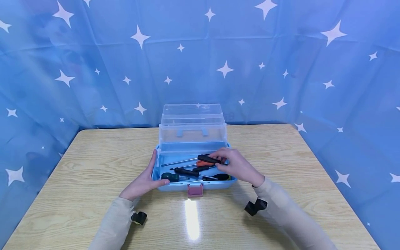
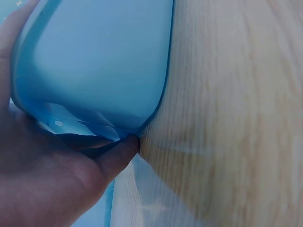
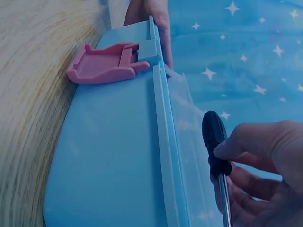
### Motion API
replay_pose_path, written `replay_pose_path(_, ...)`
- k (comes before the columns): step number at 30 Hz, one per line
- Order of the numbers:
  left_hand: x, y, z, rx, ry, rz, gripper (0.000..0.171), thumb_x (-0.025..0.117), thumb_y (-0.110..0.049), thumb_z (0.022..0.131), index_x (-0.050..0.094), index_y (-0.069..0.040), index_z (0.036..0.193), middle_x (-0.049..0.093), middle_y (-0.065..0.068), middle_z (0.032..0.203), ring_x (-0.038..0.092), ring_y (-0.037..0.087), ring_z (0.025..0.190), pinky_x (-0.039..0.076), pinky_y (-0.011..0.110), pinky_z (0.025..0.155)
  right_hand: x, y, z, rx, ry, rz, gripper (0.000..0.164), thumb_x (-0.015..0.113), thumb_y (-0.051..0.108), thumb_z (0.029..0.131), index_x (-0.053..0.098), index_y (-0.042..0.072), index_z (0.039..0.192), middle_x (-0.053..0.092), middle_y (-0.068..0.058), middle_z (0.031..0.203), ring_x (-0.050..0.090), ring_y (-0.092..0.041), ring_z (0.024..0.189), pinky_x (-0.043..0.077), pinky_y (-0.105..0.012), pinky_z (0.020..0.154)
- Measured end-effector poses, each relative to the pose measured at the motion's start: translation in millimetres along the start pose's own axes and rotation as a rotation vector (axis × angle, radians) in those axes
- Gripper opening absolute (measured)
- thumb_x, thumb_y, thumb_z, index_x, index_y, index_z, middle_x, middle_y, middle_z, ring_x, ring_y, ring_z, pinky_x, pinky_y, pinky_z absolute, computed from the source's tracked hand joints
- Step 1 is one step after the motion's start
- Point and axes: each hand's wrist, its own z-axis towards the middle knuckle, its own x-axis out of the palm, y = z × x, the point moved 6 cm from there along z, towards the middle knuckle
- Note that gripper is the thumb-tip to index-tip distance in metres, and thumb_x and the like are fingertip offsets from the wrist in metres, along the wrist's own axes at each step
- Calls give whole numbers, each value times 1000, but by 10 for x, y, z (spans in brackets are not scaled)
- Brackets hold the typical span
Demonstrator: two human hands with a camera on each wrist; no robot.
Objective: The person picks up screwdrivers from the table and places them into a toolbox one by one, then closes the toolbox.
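A light blue toolbox (image 1: 218,185) stands on the table with its clear lid (image 1: 193,133) raised at the back. My left hand (image 1: 140,184) holds its left end, thumb over the front rim and fingers along the side; the left wrist view shows the thumb (image 2: 118,156) against the box's corner. Above the box's right part, my right hand (image 1: 235,166) pinches a screwdriver (image 3: 214,137) by its black handle, metal shaft pointing away from the fingers. Inside lie several screwdrivers, among them a dark green stubby one (image 1: 170,177), a black-handled one (image 1: 186,172) and an orange-red-handled one (image 1: 203,163).
A pink latch (image 1: 195,191) hangs down on the toolbox's front. The wood-grain table (image 1: 103,149) extends around the box. Behind it hangs a blue cloth (image 1: 187,69) with white stars. Black wrist cameras (image 1: 256,207) are strapped to both sleeves.
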Motion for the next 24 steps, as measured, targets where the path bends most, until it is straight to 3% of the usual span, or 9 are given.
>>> replay_pose_path(8,-3,-11,-1,6,2,-6,116,76,-32,83,-18,-38,150,-14,11,160,-6,44,142,6,69,105,68,49,34,-4,40,13,31,64,-3,86,69,3,116,65,-8,109,53,-15,81,46,-29,64)
replay_pose_path(24,4,-28,-7,3,2,-7,116,76,-32,83,-17,-37,151,-13,10,160,-5,44,143,7,68,106,216,112,123,-62,98,4,30,62,-3,87,68,2,116,63,-1,93,53,-14,78,49,-28,66)
